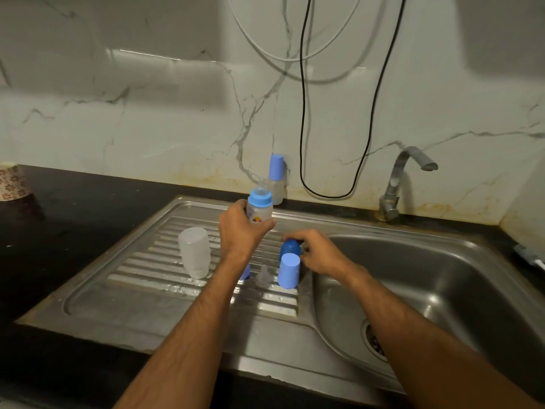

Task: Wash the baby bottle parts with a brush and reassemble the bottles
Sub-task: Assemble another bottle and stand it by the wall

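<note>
1. Presently, the left hand (240, 231) gripped a small baby bottle (259, 209) upright above the far part of the drainboard (141, 302), fingers curled round its body. The bottle wore its light blue ring and clear teat.
2. The right hand (317, 253) reached onto the drainboard's right edge, beside the sink basin (442, 290), fingers curled over a dark blue cap (290, 247). Whether the cap was lifted or resting could not be told.
3. A light blue cap (289, 271) stood mouth down just in front of the dark blue one, touching or nearly so.
4. A loose clear teat (262, 276) sat on the ridges just left of the light blue cap.
5. A blue part (245, 272) showed partly behind the left forearm; its kind was unclear.
6. A clear bottle body (194, 252) stood upside down toward the drainboard's left side, water drops near its base.
7. A second bottle with a blue cap (276, 180) stood at the sink's back edge against the wall.
8. A tap (404, 181) rose at the back right. A brush (529, 256) lay at the counter's right edge. A patterned paper cup (11, 181) stood upside down at the far left.
</note>
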Available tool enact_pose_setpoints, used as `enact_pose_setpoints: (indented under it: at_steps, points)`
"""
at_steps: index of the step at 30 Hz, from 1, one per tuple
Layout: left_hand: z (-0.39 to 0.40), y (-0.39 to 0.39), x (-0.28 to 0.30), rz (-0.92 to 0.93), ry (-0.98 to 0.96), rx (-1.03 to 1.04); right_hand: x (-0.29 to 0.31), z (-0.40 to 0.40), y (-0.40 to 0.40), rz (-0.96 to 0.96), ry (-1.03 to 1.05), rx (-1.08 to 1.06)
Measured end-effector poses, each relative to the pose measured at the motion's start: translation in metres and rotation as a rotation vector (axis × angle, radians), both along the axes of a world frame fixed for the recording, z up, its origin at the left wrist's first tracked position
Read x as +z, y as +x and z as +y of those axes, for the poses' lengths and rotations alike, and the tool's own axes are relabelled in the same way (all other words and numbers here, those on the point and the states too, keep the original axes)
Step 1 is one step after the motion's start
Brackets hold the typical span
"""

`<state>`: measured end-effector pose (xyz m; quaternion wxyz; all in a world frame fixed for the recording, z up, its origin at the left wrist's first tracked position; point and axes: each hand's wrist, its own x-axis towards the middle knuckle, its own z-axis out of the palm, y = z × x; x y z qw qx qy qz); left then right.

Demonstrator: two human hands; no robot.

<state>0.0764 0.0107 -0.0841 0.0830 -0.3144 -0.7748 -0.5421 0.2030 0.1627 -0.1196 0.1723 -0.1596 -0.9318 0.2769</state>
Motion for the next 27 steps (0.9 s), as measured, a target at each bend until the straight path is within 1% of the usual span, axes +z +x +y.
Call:
enact_pose_setpoints:
  at_steps: [4,9,15,18,20,21,24,25,26,27]
  points:
    - [0.004,0.004,0.003,0.003,0.029,-0.02,0.008,0.003,0.016,0.056,-0.009,-0.07]
    - [0.02,0.027,0.012,0.004,0.03,-0.068,0.008,0.02,0.058,0.09,-0.056,-0.192]
    - [0.061,0.088,0.013,-0.019,0.037,-0.161,0.019,0.049,0.135,0.173,-0.197,-0.365]
    - [0.086,0.121,0.006,-0.053,0.02,-0.223,0.042,0.064,0.17,0.219,-0.253,-0.372]
    - [0.1,0.14,0.0,-0.072,-0.002,-0.254,0.064,0.07,0.194,0.289,-0.395,-0.336]
    - [0.106,0.148,-0.003,-0.083,-0.011,-0.265,0.075,0.073,0.206,0.36,-0.51,-0.302]
    - [0.12,0.168,-0.011,-0.068,-0.025,-0.297,0.102,0.08,0.239,0.666,-0.852,-0.191]
    - [0.124,0.172,-0.015,-0.063,-0.032,-0.305,0.105,0.082,0.248,0.788,-1.003,-0.135]
    - [0.127,0.175,-0.018,-0.067,-0.046,-0.307,0.097,0.09,0.253,0.864,-1.167,-0.119]
    - [0.129,0.177,-0.021,-0.072,-0.059,-0.31,0.085,0.097,0.253,0.824,-1.237,-0.168]
